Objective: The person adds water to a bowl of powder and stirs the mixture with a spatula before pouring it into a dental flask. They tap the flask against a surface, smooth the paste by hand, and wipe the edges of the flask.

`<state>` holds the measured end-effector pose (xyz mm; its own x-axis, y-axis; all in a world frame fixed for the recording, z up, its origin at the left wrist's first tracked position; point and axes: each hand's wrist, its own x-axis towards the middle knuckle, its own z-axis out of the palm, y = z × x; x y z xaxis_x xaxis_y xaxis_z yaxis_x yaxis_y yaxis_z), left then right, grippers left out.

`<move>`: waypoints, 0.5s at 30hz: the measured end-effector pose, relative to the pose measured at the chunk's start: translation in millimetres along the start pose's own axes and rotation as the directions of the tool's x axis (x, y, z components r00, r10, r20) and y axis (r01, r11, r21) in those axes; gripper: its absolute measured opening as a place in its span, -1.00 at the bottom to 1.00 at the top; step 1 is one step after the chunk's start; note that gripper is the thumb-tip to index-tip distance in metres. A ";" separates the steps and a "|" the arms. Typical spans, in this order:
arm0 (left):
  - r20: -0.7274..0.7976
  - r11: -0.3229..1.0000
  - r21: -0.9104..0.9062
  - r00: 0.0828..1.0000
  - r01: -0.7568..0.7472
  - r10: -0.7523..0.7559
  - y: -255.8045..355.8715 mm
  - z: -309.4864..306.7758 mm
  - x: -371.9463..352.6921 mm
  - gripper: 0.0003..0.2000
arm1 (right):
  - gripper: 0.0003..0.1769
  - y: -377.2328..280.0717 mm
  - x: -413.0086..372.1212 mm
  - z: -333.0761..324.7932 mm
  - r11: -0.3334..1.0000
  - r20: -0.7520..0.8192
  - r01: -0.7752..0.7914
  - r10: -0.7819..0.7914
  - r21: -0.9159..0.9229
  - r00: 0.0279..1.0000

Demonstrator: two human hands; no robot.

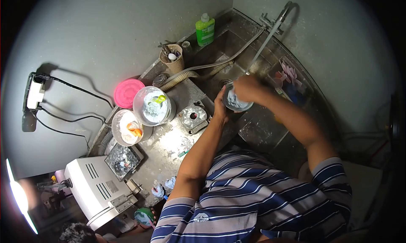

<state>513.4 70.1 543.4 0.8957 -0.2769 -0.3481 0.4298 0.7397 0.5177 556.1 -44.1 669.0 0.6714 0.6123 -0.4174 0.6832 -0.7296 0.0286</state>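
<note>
My left hand (220,106) is wrapped round the side of a rubber-looking mixing bowl (244,109), which is held over the sink area. Inside the bowl is a pale bluish-white paste (234,100). My right hand (248,89) is closed over the bowl's rim, knuckles up. Whatever it grips is mostly hidden; a small light tip shows above the fist, close to the lower end of the line from the tap (279,22).
On the counter stand two tubs of powder (165,121) with scoops, a pink lid (128,93), a metal block (193,117) and a white machine (94,184). Green bottle (205,31) and wicker cup (172,62) line the back. Lower left, another person's hand holds a green bowl (144,216).
</note>
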 end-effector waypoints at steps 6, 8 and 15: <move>-0.098 0.997 0.058 0.993 -0.055 0.060 2.3 10.2 -7.5 -0.47 | -0.79 -1.4 -3.5 11.2 0.992 -0.190 -0.083 0.100 0.096 0.977; -0.014 0.999 -0.047 1.000 0.001 -0.002 -0.7 4.4 -6.3 -0.49 | -0.80 11.4 0.8 12.5 0.973 -0.178 -0.156 0.186 0.170 0.966; -0.033 0.993 -0.073 0.995 0.093 -0.096 3.6 16.6 -19.6 -0.53 | -0.74 19.6 4.0 19.9 0.986 -0.184 -0.141 0.155 0.091 0.971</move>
<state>499.3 68.0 565.1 0.8460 -0.3261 -0.4218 0.5021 0.7532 0.4249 566.4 -62.0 649.8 0.8106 0.5368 -0.2338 0.5530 -0.8331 0.0045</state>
